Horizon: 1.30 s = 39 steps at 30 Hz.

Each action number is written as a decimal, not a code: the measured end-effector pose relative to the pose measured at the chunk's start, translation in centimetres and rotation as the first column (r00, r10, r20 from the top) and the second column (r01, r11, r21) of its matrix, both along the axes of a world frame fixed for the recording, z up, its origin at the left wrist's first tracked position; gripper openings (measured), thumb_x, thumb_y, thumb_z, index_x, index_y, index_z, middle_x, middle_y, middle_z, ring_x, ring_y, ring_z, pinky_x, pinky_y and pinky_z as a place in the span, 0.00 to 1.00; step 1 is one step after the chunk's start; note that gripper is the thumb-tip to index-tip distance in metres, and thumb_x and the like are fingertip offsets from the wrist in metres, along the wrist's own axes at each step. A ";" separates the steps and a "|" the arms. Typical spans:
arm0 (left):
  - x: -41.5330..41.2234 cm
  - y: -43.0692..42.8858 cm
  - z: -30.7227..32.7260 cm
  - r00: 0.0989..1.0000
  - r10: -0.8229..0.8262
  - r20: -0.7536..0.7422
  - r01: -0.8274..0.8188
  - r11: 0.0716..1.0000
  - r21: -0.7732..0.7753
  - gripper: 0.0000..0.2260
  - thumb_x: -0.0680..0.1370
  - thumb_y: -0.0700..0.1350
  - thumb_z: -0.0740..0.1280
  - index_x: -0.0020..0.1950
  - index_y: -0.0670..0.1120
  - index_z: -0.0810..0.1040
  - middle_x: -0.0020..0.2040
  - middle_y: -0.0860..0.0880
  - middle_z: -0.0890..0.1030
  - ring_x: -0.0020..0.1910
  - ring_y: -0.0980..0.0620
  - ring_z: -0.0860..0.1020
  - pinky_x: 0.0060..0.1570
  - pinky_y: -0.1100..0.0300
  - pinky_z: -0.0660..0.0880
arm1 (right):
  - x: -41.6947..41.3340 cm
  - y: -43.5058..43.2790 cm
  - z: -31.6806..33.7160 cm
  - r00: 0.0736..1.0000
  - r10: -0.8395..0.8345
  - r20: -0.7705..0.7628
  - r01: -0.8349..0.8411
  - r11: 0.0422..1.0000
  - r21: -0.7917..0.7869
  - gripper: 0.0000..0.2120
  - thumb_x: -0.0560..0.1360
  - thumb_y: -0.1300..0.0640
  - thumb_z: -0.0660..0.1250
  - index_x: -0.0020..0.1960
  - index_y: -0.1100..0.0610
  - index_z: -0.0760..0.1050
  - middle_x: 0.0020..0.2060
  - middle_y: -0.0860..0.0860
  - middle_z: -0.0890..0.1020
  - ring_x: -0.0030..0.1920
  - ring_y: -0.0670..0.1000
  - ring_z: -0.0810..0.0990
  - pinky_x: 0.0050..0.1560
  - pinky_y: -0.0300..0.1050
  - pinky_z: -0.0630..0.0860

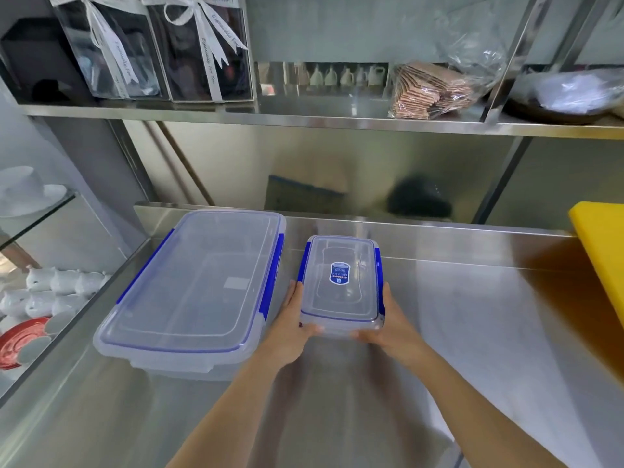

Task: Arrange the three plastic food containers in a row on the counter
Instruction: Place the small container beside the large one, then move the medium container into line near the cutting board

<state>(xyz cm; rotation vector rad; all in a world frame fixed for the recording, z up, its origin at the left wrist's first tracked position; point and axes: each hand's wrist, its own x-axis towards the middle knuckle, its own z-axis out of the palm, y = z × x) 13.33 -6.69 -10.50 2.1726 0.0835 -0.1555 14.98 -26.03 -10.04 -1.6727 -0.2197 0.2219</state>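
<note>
A large clear plastic container (196,288) with blue side clips and its lid on stands on the steel counter (472,315) at the left. Just right of it is a small clear container (341,282) with blue clips and a blue label on its lid. My left hand (292,327) grips the small container's near left corner and my right hand (391,324) grips its near right corner. Whether it rests on the counter or is lifted slightly I cannot tell. Only two containers are in view.
A yellow board (601,251) leans at the counter's right edge. A steel shelf (304,113) above carries ribboned gift boxes (152,49) and a bag of brown packets (429,92). White crockery (57,285) and a red plate (20,342) lie below left.
</note>
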 end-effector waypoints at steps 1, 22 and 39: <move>0.2 -0.2 -0.1 1.000 0.020 0.004 -0.020 1.000 0.013 0.35 0.77 0.43 0.66 0.78 0.51 0.49 0.78 0.53 0.57 0.75 0.51 0.59 0.72 0.51 0.63 | 0.3 -0.1 -0.5 0.999 -0.039 0.001 0.039 0.999 -0.011 0.39 0.62 0.70 0.76 0.66 0.50 0.63 0.59 0.49 0.77 0.60 0.49 0.76 0.55 0.47 0.77; -11.2 -7.2 2.9 0.993 -0.104 -0.049 0.112 0.975 0.192 0.35 0.75 0.61 0.62 0.77 0.48 0.56 0.78 0.47 0.59 0.76 0.49 0.57 0.75 0.51 0.55 | -7.1 -8.0 2.1 0.984 -0.066 -0.168 -0.044 0.813 -0.580 0.41 0.64 0.43 0.74 0.71 0.55 0.62 0.71 0.53 0.67 0.68 0.51 0.68 0.59 0.41 0.66; -19.7 -11.9 3.1 0.904 -0.134 -0.406 0.039 0.972 -0.233 0.22 0.74 0.47 0.70 0.57 0.46 0.58 0.43 0.41 0.78 0.34 0.44 0.80 0.42 0.47 0.82 | -16.6 -14.1 2.7 0.951 -0.265 -0.159 0.084 0.718 -0.690 0.21 0.66 0.38 0.69 0.42 0.56 0.75 0.37 0.52 0.79 0.34 0.49 0.76 0.32 0.41 0.71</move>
